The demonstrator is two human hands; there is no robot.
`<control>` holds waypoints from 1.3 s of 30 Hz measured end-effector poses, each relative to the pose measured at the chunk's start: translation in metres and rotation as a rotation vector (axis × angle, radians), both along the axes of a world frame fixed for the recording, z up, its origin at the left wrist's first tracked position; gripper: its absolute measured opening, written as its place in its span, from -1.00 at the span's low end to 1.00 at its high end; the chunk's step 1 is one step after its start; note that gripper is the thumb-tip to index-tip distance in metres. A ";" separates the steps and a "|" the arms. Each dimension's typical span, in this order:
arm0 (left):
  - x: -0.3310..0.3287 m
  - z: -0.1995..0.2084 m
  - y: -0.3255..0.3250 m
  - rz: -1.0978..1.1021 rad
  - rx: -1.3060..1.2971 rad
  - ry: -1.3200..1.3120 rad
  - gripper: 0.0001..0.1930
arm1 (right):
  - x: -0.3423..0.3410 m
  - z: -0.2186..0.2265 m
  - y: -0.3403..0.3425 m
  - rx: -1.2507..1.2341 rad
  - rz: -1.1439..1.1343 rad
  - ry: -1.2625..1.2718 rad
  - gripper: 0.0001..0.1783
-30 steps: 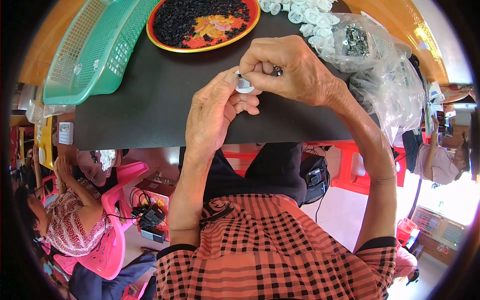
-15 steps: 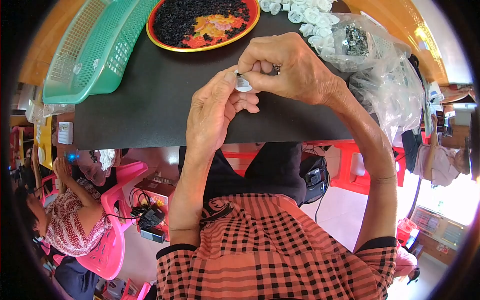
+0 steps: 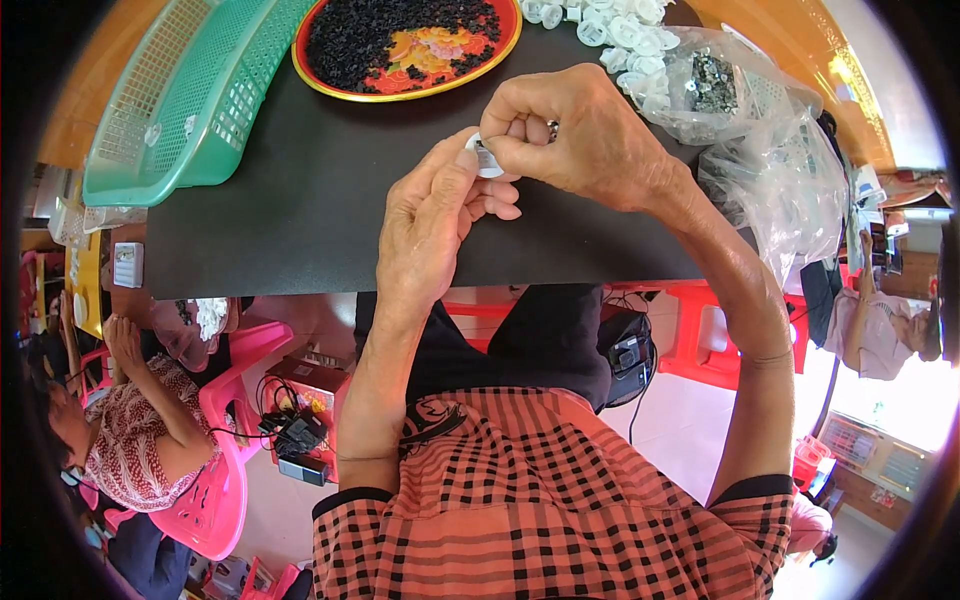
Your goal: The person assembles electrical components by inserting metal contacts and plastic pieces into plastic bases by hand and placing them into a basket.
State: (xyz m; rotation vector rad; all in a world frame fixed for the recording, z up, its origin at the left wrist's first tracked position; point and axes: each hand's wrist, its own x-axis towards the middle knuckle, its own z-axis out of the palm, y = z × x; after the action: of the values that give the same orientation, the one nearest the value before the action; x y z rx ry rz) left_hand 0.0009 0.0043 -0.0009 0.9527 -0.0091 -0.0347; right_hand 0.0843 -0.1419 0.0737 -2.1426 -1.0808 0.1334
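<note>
Between the thumb and fingers of my left hand (image 3: pixel 425 225) is a small round white plastic piece (image 3: pixel 488 165), held over the dark table. My right hand (image 3: pixel 595 140) comes in from the right, closed, with its thumb and forefinger pinched against the upper edge of that piece. A dark spot shows on the piece by these fingertips; what the pinch holds is too small to make out. A small shiny metal part (image 3: pixel 552 130) peeks out from the curled fingers of the right hand.
Ahead lies a red and gold tray (image 3: pixel 400 97) of small black parts. A green plastic basket (image 3: pixel 170 185) stands at left. White plastic pieces (image 3: pixel 640 50) and a clear bag (image 3: pixel 775 170) with metal bits lie at right. A co-worker (image 3: pixel 150 430) sits at left.
The white piece has tilted slightly in my left fingers, and both hands have shifted a little. The metal part in my right hand shows more clearly now.
</note>
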 end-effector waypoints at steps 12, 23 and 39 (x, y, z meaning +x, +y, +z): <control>0.000 -0.001 0.000 0.013 -0.031 -0.026 -0.62 | 0.003 -0.004 -0.001 0.075 0.055 -0.054 -0.95; -0.002 0.001 0.000 0.025 -0.006 -0.020 -0.63 | 0.007 -0.006 -0.005 0.050 0.081 -0.139 -0.95; -0.001 0.002 0.000 0.001 0.053 -0.005 -0.66 | 0.011 -0.011 -0.002 0.038 0.132 -0.184 -0.93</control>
State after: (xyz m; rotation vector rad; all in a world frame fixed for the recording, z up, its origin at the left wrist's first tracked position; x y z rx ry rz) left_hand -0.0004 0.0044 0.0010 1.0057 -0.0126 -0.0312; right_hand 0.0949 -0.1437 0.0630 -2.0804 -1.3208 -0.0229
